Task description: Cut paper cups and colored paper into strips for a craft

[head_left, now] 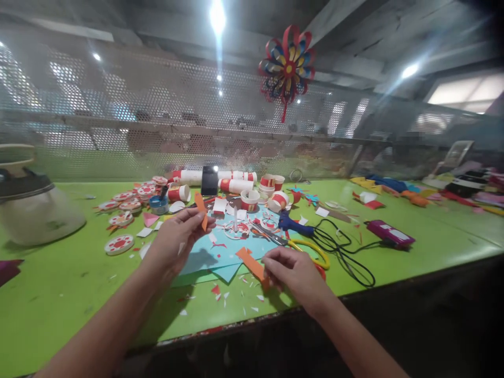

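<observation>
Raised over the blue paper, my left hand (pixel 177 239) pinches a small orange paper piece (pixel 200 210) between thumb and fingers. Lower and to the right, my right hand (pixel 293 270) has its fingers closed on the end of an orange paper strip (pixel 251 262). Light blue paper sheets (pixel 197 260) lie beneath and between the hands. Scissors with yellow handles (pixel 311 249) rest just beyond my right hand, blades pointing up and left. Next to them lies a blue glue gun (pixel 295 226). Red and white paper scraps (pixel 226 296) are scattered near the table edge.
Paper cups (pixel 236 186) lie and stand at the back beside a dark phone (pixel 209 180). Several red-dotted white discs (pixel 119 244) sit at left, near a large jug (pixel 35 205). A black cable (pixel 354 262) and purple box (pixel 389 233) are at right. A paper flower (pixel 289 68) hangs above.
</observation>
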`<state>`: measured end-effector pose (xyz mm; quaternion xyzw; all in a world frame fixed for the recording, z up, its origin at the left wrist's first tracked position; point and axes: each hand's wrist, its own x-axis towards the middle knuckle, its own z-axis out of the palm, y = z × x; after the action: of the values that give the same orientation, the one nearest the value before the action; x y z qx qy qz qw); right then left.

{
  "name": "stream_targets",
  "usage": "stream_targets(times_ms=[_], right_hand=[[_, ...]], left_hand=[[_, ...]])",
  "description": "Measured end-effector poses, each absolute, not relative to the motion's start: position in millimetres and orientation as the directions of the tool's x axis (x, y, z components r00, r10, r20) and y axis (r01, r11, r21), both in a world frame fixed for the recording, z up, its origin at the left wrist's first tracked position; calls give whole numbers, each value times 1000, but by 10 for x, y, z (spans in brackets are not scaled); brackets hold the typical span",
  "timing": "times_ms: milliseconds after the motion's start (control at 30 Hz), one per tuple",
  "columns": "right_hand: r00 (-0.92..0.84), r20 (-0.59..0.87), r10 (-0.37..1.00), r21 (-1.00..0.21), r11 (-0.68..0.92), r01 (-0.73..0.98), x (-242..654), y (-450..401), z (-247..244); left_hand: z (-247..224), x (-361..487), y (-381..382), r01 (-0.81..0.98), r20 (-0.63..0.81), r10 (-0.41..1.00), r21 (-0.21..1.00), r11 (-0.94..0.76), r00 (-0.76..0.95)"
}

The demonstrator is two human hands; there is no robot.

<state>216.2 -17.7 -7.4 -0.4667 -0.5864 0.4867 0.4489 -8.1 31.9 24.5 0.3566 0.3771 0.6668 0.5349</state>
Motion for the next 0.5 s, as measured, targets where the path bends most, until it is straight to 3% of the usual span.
stream_targets(times_ms=[233,500], right_hand=[[-15,183,983,-897,173,408,2590,64,75],[-5,182,983,-607,116,786,2849,463,131]], left_hand=[[376,-42,483,-489,111,975,851,-193,-191],[142,-134,605,-478,107,967,853,-208,-230]])
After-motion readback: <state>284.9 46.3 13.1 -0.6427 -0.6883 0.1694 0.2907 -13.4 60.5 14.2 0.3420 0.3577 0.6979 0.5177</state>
